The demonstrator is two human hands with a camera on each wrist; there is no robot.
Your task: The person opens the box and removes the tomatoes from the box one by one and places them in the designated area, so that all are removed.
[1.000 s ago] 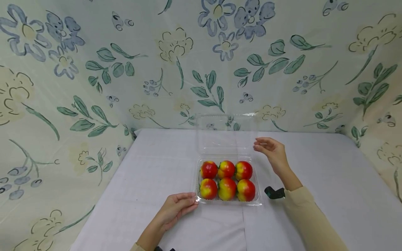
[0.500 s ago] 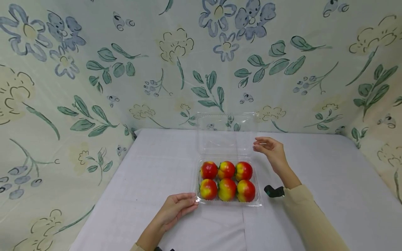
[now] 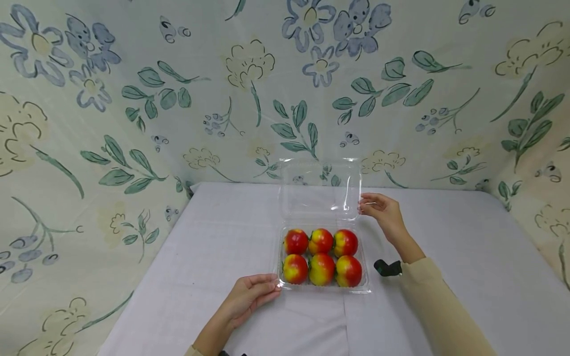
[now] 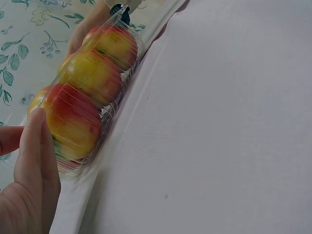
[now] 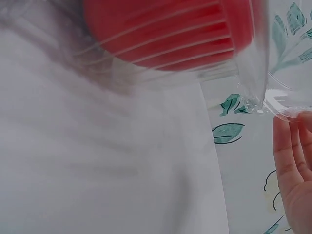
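Note:
A clear plastic clamshell container [image 3: 329,289] lies on the table with its lid [image 3: 318,200] raised at the back. Several red-and-yellow fruits [image 3: 322,269] sit in its base in two rows. My left hand [image 3: 255,298] pinches the base's near left corner between thumb and fingers. In the left wrist view, those fingers [image 4: 34,151] press along the container's side. At the lid's right edge, my right hand [image 3: 385,215] holds the plastic between fingertips and thumb. The right wrist view shows these fingers [image 5: 288,156] at the lid's rim, with the thumb partly cut off.
A white cloth [image 3: 209,232] covers the table. Floral fabric [image 3: 240,113] hangs behind it and along both sides. A black device [image 3: 387,268] is at the right wrist, by the beige sleeve [image 3: 438,301].
The lid has tilted up slightly, and its right edge now shows bright reflections at my right fingertips. My right hand has shifted slightly left and up. My left hand has stayed put.

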